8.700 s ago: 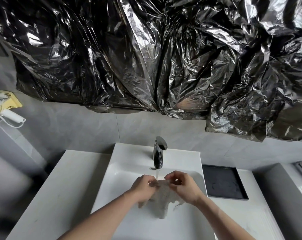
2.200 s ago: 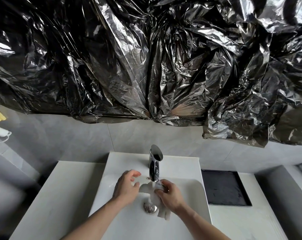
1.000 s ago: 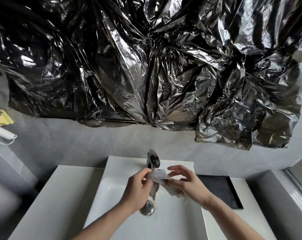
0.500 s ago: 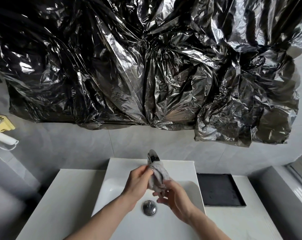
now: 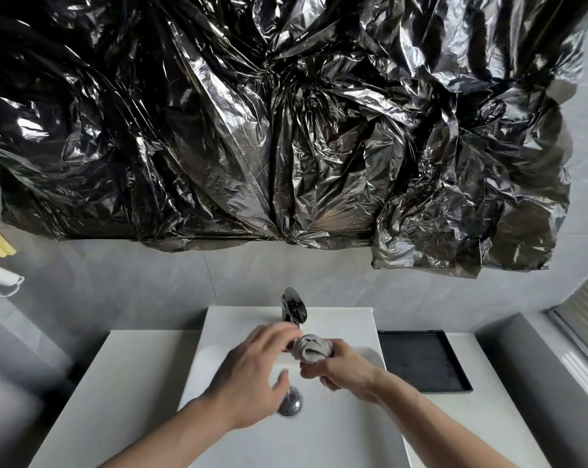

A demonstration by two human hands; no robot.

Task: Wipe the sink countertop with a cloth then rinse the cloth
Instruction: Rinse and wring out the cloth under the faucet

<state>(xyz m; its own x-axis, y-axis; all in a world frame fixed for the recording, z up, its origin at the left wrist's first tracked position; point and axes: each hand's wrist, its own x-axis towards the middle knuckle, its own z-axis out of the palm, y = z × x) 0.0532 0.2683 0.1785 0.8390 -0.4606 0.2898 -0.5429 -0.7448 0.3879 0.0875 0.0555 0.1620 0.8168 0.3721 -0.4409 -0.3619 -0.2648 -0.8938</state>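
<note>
Two hands over the sink (image 5: 339, 430): right hand (image 5: 343, 371) grip wrings the cloth (image 5: 311, 347), left hand (image 5: 252, 369) spread loose.

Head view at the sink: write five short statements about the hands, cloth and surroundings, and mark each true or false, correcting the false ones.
1. The right hand grips the bunched cloth. True.
2. The left hand also grips the cloth. False: its fingers are spread and hold nothing.
3. The cloth lies spread flat on the countertop. False: it is wadded in the right hand, over the basin.
4. A black tray sits on the counter to the right of the basin. True.
5. The drain plug is covered by the cloth. False: it shows in the basin, partly behind the left hand.
</note>
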